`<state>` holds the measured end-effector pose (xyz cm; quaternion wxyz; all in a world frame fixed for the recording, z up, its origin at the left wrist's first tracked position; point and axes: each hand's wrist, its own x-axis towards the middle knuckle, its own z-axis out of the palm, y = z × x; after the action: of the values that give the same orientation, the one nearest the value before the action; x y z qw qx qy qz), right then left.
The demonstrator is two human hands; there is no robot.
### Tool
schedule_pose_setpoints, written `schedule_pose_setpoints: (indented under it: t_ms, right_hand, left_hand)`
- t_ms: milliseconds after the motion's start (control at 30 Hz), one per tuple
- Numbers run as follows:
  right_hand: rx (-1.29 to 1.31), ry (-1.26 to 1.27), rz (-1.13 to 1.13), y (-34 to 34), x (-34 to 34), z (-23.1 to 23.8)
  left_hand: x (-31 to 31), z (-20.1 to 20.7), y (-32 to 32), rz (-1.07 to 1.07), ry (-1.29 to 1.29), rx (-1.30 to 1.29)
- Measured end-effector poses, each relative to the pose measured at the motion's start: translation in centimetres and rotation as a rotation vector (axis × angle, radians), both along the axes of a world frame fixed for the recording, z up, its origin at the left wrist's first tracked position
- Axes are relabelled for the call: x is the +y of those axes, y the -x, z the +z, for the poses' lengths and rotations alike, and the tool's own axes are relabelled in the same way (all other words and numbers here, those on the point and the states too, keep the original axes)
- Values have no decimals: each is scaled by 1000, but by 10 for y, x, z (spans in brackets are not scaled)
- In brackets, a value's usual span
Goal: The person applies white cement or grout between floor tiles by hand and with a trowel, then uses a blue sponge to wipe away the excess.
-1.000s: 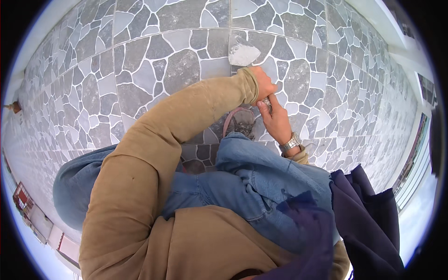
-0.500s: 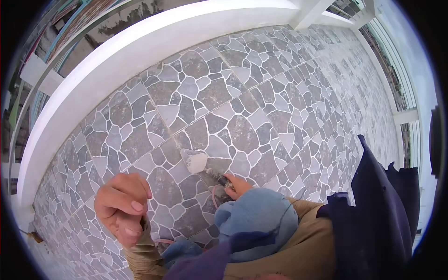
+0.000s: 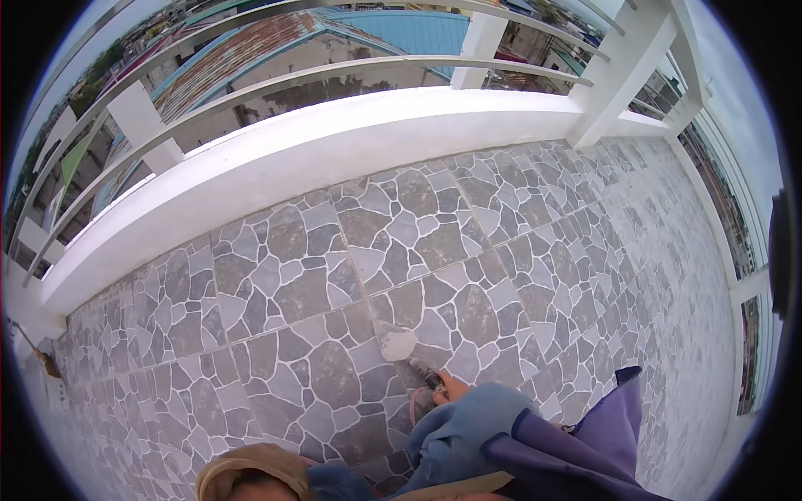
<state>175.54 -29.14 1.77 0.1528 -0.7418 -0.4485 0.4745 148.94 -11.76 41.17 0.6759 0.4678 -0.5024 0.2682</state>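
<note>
My right hand [image 3: 454, 387] is closed around the dark, worn handle of a putty knife [image 3: 397, 342]. Its broad, pale blade lies against the stone-patterned floor tiles [image 3: 334, 367], with the tip near a joint between two of them. Part of the hand is hidden behind my knee in light blue cloth [image 3: 472, 422]. Beside the handle shows a bit of a pink loop [image 3: 413, 405], too small to name. Of my left arm only the tan sleeve [image 3: 251, 459] shows at the lower edge, with a dark patch of skin at its opening; the hand itself is out of sight.
A low white wall [image 3: 334, 125] with metal rails [image 3: 368, 65] and white posts borders the floor ahead. Rooftops [image 3: 259, 42] lie beyond it. Purple cloth [image 3: 601, 426] hangs at my right. A brownish object [image 3: 47, 362] stands by the far left corner.
My view has tilted up, showing more wall and rooftops. My left hand, earlier raised with fingers curled, has dropped out of the picture. My right hand still grips the putty knife at the joint.
</note>
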Motion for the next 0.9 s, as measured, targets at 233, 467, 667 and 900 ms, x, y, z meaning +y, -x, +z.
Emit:
schedule_pose_setpoints:
  t_ms: [233,467,667,900]
  right_hand:
    - [-22,-56,43,-26,-1,25]
    - [75,-117,157,-18,9,47]
    - [-200,-300,158,-33,34,28]
    - [-104,-358,130,-24,66,30]
  left_hand:
    - [19,-159,-91,-130,258,600]
    - [-45,-349,-111,1130,-1040,1000]
    - [-43,-385,-157,1427,-1196,1078]
    - [26,-410,-175,1230,-1327,1087]
